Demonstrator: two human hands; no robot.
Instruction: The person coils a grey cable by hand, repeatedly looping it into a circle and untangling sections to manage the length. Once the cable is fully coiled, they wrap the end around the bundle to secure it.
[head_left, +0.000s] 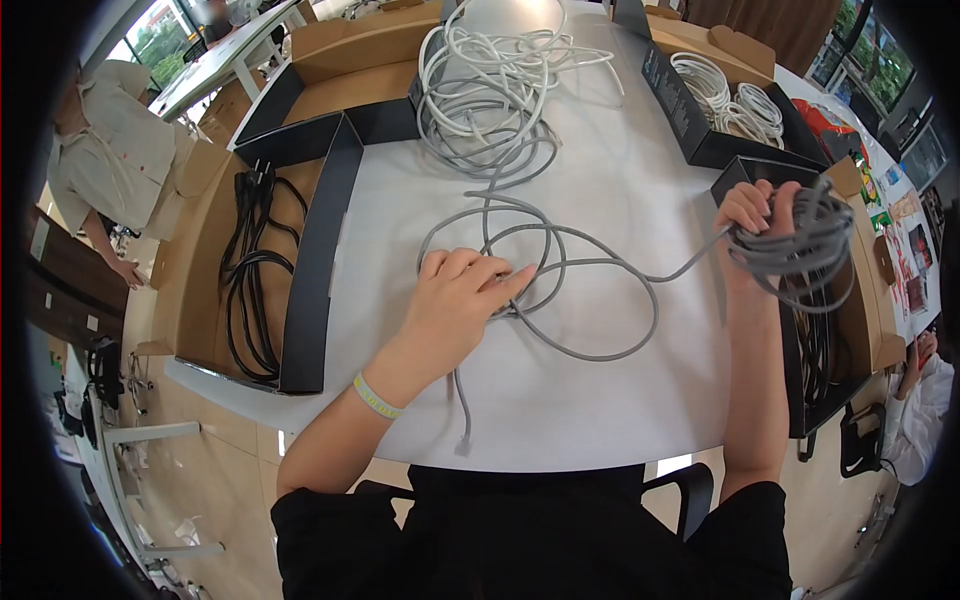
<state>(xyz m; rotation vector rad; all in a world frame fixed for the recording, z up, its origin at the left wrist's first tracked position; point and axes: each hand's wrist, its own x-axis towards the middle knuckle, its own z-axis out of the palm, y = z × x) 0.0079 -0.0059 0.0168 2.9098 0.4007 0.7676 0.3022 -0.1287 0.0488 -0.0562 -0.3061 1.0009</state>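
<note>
My right hand (pixel 748 222) is raised at the table's right side, its fingers closed around a coiled bundle of grey network cable (pixel 795 245). From that bundle a strand runs left into loose grey loops (pixel 600 355) on the table. My left hand (pixel 455 305) rests over those loops, fingers curled and thumb against the cable. Below it, a cable end with a plug (pixel 463 445) lies near the table's front edge. Farther back is a tangled heap of white and grey cables (pixel 490 95), joined to the loops by grey strands.
At left, an open black box (pixel 335 250) holds black power cords (pixel 258 270); another open box (pixel 330 70) stands behind. A box (pixel 680 110) with white cable coils is at back right, and one with black cords (pixel 815 350) sits under my right hand. People are on both sides.
</note>
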